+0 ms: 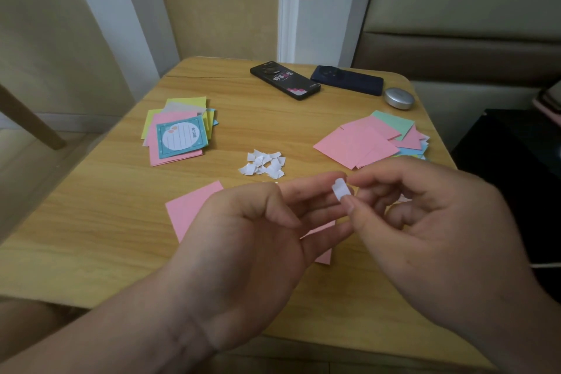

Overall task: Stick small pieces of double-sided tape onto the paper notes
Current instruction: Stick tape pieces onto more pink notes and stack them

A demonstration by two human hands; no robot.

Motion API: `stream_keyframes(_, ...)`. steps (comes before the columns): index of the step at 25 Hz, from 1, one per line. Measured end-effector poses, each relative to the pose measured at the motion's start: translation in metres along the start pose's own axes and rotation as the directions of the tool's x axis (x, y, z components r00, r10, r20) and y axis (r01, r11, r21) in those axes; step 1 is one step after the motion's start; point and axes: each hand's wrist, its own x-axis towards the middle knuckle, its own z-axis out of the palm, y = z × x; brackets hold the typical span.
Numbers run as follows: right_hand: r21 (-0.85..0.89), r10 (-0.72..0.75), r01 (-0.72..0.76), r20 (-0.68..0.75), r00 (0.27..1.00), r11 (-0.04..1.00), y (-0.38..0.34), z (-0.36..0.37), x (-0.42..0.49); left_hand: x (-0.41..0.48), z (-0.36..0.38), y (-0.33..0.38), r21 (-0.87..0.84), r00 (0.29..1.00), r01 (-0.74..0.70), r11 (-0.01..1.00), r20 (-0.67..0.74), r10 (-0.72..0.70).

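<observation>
A small white piece of tape [339,190] is held above the table, pinched between the fingertips of my left hand [258,240] and the thumb and fingers of my right hand [425,222]. Under my hands lies a single pink paper note [194,206], partly hidden by them. Behind the hands sits a little heap of white tape pieces [263,166].
A stack of coloured notes [177,130] with a printed teal card on top lies at the left. Spread pink, green and blue notes [373,140] lie at the right. Two phones [284,83] [347,79] and a silver oval case [398,98] rest along the wooden table's [91,222] far edge.
</observation>
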Motion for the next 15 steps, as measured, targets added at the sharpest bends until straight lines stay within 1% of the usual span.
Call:
stream_keyframes(3, 0.006, 0.014, -0.014, -0.018, 1.000, 1.000, 0.002, 0.001, 0.000, 0.000, -0.005, 0.001, -0.046, 1.000, -0.011, 0.999, 0.022, 0.012)
stream_keyframes(5, 0.020, 0.053, -0.053, -0.015, 0.998, 0.998, 0.002, 0.003, 0.000, 0.001, -0.005, 0.000, -0.055, 0.999, -0.044, 0.998, 0.022, 0.045)
stream_keyframes(8, 0.061, 0.126, -0.127, 0.014, 0.992, 0.990, 0.006, 0.007, 0.002, 0.002, -0.006, -0.003, -0.050, 0.994, -0.105, 0.993, -0.031, 0.103)
stream_keyframes(12, 0.126, 0.165, -0.166, 0.018, 0.986, 0.978, 0.009, 0.014, 0.003, 0.003, -0.004, -0.004, -0.012, 0.989, -0.124, 0.992, -0.083, 0.123)
stream_keyframes(14, 0.112, 0.161, -0.161, 0.008, 0.987, 0.981, 0.009, 0.017, 0.002, 0.003, -0.006, -0.004, 0.010, 0.989, -0.129, 0.992, -0.076, 0.130)
stream_keyframes(15, 0.094, 0.157, -0.157, 0.001, 0.988, 0.983, 0.009, 0.018, 0.002, 0.002, -0.005, -0.003, 0.030, 0.989, -0.139, 0.990, -0.044, 0.140)
